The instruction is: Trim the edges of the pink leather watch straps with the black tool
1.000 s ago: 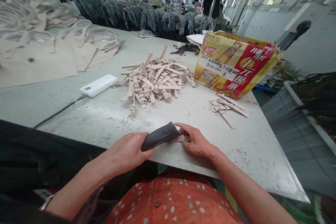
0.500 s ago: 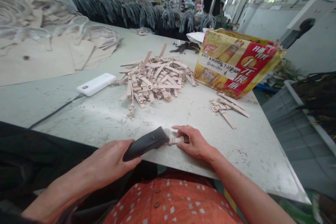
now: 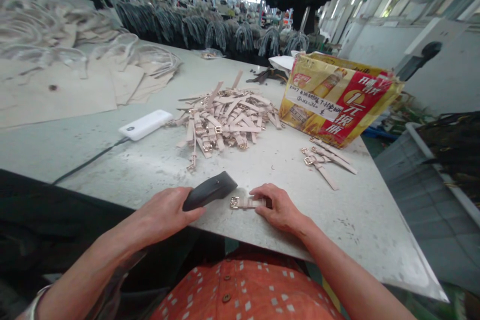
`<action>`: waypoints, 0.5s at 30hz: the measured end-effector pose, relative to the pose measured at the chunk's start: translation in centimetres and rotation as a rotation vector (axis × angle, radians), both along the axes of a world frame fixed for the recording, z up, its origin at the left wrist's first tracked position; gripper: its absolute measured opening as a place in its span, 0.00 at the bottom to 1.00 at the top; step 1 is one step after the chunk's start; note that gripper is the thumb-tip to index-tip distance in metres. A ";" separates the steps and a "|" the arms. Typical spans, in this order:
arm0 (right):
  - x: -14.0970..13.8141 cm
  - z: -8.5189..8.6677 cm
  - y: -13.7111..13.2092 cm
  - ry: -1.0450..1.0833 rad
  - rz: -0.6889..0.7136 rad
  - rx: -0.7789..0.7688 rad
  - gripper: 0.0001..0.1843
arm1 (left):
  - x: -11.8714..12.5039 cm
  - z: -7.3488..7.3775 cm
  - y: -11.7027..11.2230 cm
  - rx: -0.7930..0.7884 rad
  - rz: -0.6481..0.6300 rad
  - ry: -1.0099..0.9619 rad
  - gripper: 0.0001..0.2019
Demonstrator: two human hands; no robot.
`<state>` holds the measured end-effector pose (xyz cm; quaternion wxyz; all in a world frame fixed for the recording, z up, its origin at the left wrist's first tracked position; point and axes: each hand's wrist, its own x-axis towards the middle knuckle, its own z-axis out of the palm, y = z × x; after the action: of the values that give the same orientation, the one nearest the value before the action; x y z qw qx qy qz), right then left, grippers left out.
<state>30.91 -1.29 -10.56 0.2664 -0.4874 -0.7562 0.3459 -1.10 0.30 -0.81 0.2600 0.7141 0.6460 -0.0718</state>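
My left hand (image 3: 165,210) is closed around a dark grey-black, blunt-ended piece (image 3: 210,190) with a small stud on its side; I cannot make out its exact kind. Its end points right and is held just left of and above a short beige buckle strap (image 3: 245,203). That strap lies near the table's front edge with its metal buckle facing left. My right hand (image 3: 279,207) grips the strap's right end between thumb and fingers. Beyond both hands is a heap of similar beige buckle straps (image 3: 228,120).
Several loose straps (image 3: 322,160) lie on the right, before a yellow and red carton (image 3: 337,105). A white power bank (image 3: 146,125) with a black cable sits on the left. Beige fabric pieces (image 3: 86,85) cover the table's far left. A grey bin (image 3: 431,185) stands beyond the right edge.
The dark piece in my left hand has moved up and left, away from the strap, uncovering its buckle. My right hand keeps its grip. The whole view has shifted slightly.
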 end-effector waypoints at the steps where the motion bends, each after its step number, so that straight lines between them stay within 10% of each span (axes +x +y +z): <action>1: 0.0 0.0 0.0 0.002 0.000 -0.001 0.25 | 0.1 0.1 0.1 0.005 -0.006 0.000 0.16; 9: 0.9 0.4 0.1 0.033 0.001 -0.007 0.21 | 2.1 -0.1 1.1 0.118 -0.039 0.030 0.18; 15: 7.8 2.4 3.1 -0.015 -0.206 0.159 0.14 | 0.3 -1.1 -2.2 0.113 -0.021 0.009 0.18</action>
<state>38.73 1.79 -8.13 0.3328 -0.5422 -0.7292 0.2522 -0.76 -1.88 -1.87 0.2156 0.7341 0.6426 -0.0411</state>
